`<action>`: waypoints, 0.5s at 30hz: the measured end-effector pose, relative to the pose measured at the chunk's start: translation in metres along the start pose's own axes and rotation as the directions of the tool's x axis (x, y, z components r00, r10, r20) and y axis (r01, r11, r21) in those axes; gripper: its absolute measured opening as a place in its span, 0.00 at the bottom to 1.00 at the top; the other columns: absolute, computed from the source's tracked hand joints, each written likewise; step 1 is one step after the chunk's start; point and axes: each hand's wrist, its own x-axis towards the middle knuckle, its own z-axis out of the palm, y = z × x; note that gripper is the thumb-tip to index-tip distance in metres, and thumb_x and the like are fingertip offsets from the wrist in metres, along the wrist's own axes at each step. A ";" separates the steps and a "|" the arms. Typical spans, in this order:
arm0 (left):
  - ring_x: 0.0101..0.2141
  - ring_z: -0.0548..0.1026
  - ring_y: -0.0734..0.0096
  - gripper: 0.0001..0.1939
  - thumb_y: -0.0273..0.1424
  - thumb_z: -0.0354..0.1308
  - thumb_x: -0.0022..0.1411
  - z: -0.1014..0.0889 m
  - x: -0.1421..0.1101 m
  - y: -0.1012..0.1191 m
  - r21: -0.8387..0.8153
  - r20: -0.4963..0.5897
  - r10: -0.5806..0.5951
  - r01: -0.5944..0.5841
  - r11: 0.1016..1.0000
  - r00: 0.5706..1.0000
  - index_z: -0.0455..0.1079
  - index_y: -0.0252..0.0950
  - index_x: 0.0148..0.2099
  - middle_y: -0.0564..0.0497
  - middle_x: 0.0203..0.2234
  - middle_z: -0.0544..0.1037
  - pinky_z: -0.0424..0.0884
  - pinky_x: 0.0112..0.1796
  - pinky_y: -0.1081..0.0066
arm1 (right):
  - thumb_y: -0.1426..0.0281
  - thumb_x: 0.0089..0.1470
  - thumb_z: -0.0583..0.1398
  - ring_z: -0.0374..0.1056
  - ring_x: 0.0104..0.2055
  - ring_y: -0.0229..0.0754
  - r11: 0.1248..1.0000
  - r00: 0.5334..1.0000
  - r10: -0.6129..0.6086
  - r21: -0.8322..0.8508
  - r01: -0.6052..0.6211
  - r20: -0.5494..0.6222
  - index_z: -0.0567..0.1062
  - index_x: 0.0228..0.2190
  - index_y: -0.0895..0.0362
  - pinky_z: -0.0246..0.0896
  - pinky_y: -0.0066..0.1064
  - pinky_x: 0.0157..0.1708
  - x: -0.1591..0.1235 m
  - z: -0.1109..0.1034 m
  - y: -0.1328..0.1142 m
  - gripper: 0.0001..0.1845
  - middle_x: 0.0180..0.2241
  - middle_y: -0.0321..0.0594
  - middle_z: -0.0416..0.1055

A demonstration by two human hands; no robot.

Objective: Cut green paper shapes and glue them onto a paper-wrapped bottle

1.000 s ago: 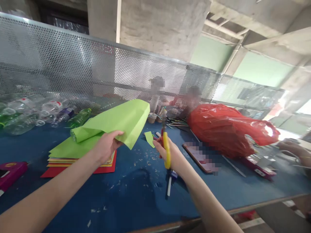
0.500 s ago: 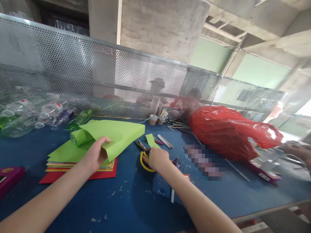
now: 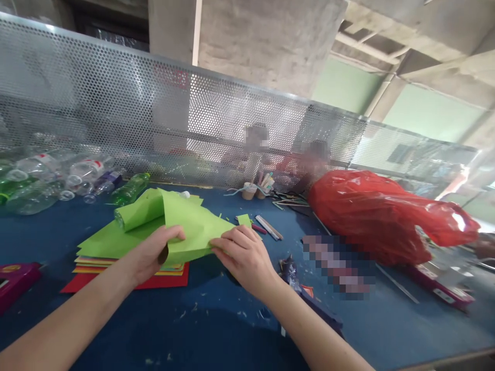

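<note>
A bright green paper sheet [image 3: 189,226] spans both hands above the left part of the worktop [image 3: 216,330], well in from its near edge. The left hand [image 3: 152,252] is clamped on the sheet's near side, thumb on top; the right hand [image 3: 242,255] has its fingertips together on the tapering right corner. With two pinches so far apart, an uneven pull could crease the sheet or tear it at that corner.

A green paper roll [image 3: 141,211] lies on the stack of coloured paper [image 3: 96,265], its end showing what looks like a clear bottle base. Neither hand seems to hold it, so a tug could uncurl it or set it rolling; whether it joins the sheet, I cannot tell. The loose stack might also slide towards the near edge if the left wrist leans on it.

A dark blue glue gun [image 3: 292,275] sits just beside the right forearm; if hot, its nozzle could burn skin on a careless sweep. The small green scrap [image 3: 244,220] could get brushed towards the far edge.
</note>
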 end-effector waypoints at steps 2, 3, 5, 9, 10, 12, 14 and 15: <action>0.26 0.75 0.61 0.09 0.32 0.60 0.46 -0.002 0.001 0.003 0.050 -0.006 0.017 -0.016 0.999 1.000 0.73 0.33 0.32 0.45 0.26 0.78 0.70 0.25 0.70 | 0.70 0.62 0.55 0.64 0.37 0.40 1.000 1.000 -0.003 -0.030 0.003 -0.017 0.76 0.38 0.55 0.58 0.33 0.40 -0.001 0.001 -0.001 0.09 0.33 0.40 0.75; 0.28 0.75 0.60 0.11 0.35 0.61 0.48 -0.004 0.000 0.006 0.088 -0.045 0.063 -0.059 0.994 0.997 0.73 0.34 0.34 0.46 0.27 0.78 0.71 0.27 0.69 | 0.71 0.61 0.55 0.64 0.37 0.40 0.999 0.999 0.004 -0.048 -0.005 -0.032 0.76 0.37 0.55 0.58 0.33 0.40 -0.001 0.000 -0.001 0.09 0.33 0.39 0.75; 0.34 0.74 0.58 0.14 0.39 0.64 0.47 -0.006 -0.001 0.012 0.220 -0.191 0.298 -0.255 0.942 0.935 0.71 0.38 0.35 0.48 0.30 0.76 0.71 0.33 0.67 | 0.71 0.61 0.56 0.63 0.36 0.40 0.996 0.997 0.029 -0.086 -0.035 -0.068 0.76 0.35 0.55 0.57 0.33 0.40 0.000 -0.001 0.000 0.08 0.32 0.39 0.75; 0.45 0.67 0.54 0.15 0.34 0.70 0.41 0.001 -0.014 0.015 0.649 -0.145 0.878 -0.627 0.432 0.455 0.71 0.41 0.33 0.49 0.35 0.71 0.60 0.52 0.62 | 0.73 0.60 0.56 0.63 0.36 0.40 0.989 0.998 0.036 -0.142 -0.044 -0.060 0.75 0.32 0.55 0.56 0.33 0.40 -0.001 -0.003 -0.001 0.08 0.31 0.38 0.74; 0.46 0.67 0.54 0.12 0.33 0.69 0.42 0.005 -0.019 0.011 0.691 -0.014 0.911 -0.655 0.306 0.411 0.73 0.41 0.32 0.49 0.35 0.71 0.56 0.55 0.60 | 0.73 0.60 0.55 0.62 0.36 0.40 0.989 0.999 0.031 -0.144 -0.037 -0.044 0.75 0.32 0.55 0.56 0.34 0.40 -0.001 -0.003 -0.001 0.08 0.30 0.38 0.74; 0.44 0.68 0.52 0.08 0.31 0.70 0.42 0.015 -0.025 0.001 0.666 0.230 0.871 -0.723 0.184 0.434 0.75 0.42 0.28 0.48 0.32 0.73 0.55 0.55 0.58 | 0.73 0.61 0.55 0.62 0.35 0.41 0.991 1.000 0.026 -0.135 -0.028 -0.017 0.75 0.32 0.56 0.56 0.34 0.39 -0.002 -0.002 -0.003 0.09 0.29 0.38 0.73; 0.46 0.68 0.50 0.05 0.29 0.67 0.47 0.023 -0.028 -0.011 0.640 0.390 0.800 -0.759 0.120 0.456 0.77 0.43 0.31 0.47 0.30 0.76 0.58 0.53 0.55 | 0.72 0.61 0.54 0.62 0.35 0.41 0.993 0.999 0.034 -0.116 -0.034 -0.003 0.74 0.31 0.56 0.56 0.34 0.38 -0.003 0.000 -0.004 0.09 0.29 0.39 0.73; 0.46 0.68 0.50 0.04 0.29 0.64 0.51 0.026 -0.029 -0.016 0.663 0.436 0.780 -0.746 0.059 0.450 0.77 0.42 0.32 0.47 0.30 0.77 0.59 0.52 0.53 | 0.72 0.60 0.54 0.61 0.35 0.41 0.994 0.999 0.037 -0.106 -0.037 -0.002 0.73 0.30 0.56 0.56 0.33 0.38 -0.003 0.001 -0.005 0.09 0.29 0.39 0.72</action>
